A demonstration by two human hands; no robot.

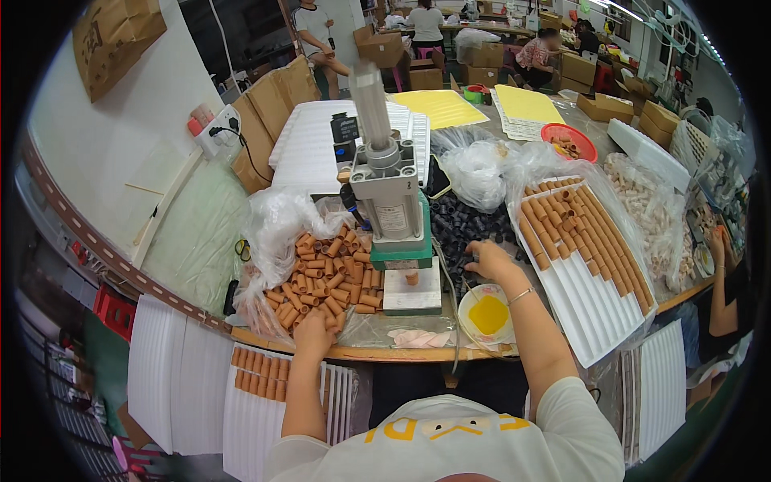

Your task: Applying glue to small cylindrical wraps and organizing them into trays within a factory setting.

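My left hand (315, 329) is at the near edge of a pile of short brown tubes (337, 269), its fingers closed on a tube there. Fingers curved and apart, my right hand (491, 262) is over a heap of small black pieces (466, 225), with no object visible in it. Between my hands stands a pneumatic press (389, 201) with a grey cylinder and a green lower part (401, 254). Below it, a single brown piece (412, 277) stands upright on a metal block (412, 299).
By my right forearm sits a bowl of yellow stuff (487, 315). A white grooved tray (590, 309) partly filled with brown tubes lies to the right. Another tray (257, 410) is below the table edge at left. A red basin (569, 138) stands farther back; people work behind.
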